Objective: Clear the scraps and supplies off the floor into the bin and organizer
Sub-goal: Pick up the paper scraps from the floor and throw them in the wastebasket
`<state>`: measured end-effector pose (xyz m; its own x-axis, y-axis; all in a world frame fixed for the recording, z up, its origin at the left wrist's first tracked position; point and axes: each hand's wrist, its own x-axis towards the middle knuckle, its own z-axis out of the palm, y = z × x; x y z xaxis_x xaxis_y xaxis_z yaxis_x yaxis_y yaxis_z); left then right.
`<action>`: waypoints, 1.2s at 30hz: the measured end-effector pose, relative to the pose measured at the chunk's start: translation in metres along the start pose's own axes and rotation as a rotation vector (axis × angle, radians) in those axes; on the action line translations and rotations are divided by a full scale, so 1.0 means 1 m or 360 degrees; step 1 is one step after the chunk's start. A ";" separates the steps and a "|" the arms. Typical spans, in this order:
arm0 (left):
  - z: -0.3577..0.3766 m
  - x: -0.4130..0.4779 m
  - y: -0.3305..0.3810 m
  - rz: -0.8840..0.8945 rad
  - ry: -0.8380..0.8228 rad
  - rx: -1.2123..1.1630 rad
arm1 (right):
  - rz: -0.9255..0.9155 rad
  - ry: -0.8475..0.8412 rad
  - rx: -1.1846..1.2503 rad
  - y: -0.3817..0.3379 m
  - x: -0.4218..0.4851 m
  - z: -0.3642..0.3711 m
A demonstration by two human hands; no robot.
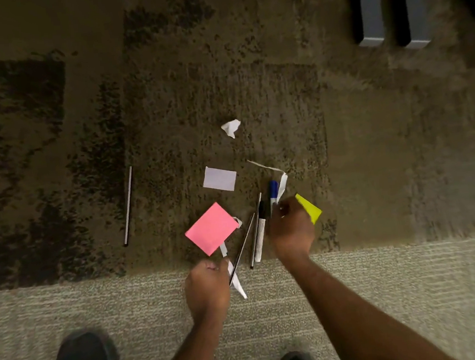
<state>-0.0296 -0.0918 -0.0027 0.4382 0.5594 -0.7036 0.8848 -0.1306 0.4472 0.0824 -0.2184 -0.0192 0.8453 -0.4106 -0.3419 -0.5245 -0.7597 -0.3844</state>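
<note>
Carpet (371, 145), brown, patterned; litter lay grouped near the person's feet. Left hand (208, 285) was closed on a paper strip (238, 286) and thin stick (243, 244), apparently gathering several pieces per trip. Right hand (291, 229) pinched a yellow note (310, 209) beside two markers (266, 223). Pink pad (211, 228), white card (219, 178), crumpled scrap (231, 127) and lone stick (128, 205) lay loose. Neither bin nor organizer could be identified.

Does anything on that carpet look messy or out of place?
Yes. Supplies lie scattered on the carpet: a crumpled paper scrap, a pink note pad, a blue-capped marker, and a thin stick lying alone, left of the rest.
</note>
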 end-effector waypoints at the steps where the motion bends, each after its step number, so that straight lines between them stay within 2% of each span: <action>1: 0.005 0.000 0.003 0.0007 0.0013 0.0006 | 0.0036 0.0061 0.0051 0.002 0.013 -0.006; 3: 0.014 0.001 0.008 0.0028 0.0049 0.0028 | 0.0059 0.0083 0.0197 0.005 0.035 -0.014; 7: 0.027 0.002 0.014 -0.0046 0.0197 0.0017 | 0.0070 -0.0152 0.0383 -0.001 0.059 -0.014; 12: 0.035 0.004 0.016 -0.0024 0.0243 0.0003 | 0.0109 -0.0267 0.0379 -0.003 0.071 -0.005; 15: 0.034 0.000 0.015 0.0134 0.0252 0.0045 | 0.0190 -0.0177 0.0483 -0.003 0.071 -0.010; 19: 0.026 -0.021 0.013 0.0511 0.0245 0.0090 | 0.0226 0.0017 0.0590 -0.006 0.071 -0.031; 22: 0.019 -0.036 0.020 0.0662 0.0254 0.0006 | 0.0119 0.0129 0.0683 -0.015 0.070 -0.048; 26: 0.007 -0.038 0.047 0.0653 0.0092 -0.0361 | 0.0006 0.0082 0.0893 -0.043 0.074 -0.057; 29: -0.007 -0.018 0.075 0.0823 0.0181 -0.0486 | -0.0130 0.0015 0.0949 -0.073 0.082 -0.052; 33: -0.022 0.034 0.109 0.0965 0.0182 -0.0492 | -0.0330 -0.0067 0.0792 -0.111 0.095 -0.033; 36: -0.032 0.079 0.120 0.1074 0.0086 -0.0261 | -0.0402 -0.0230 0.0655 -0.128 0.108 -0.016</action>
<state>0.1063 -0.0376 0.0132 0.8716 0.4402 -0.2159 0.3847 -0.3412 0.8577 0.2423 -0.1732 0.0071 0.9436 -0.1432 -0.2985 -0.3265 -0.5528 -0.7667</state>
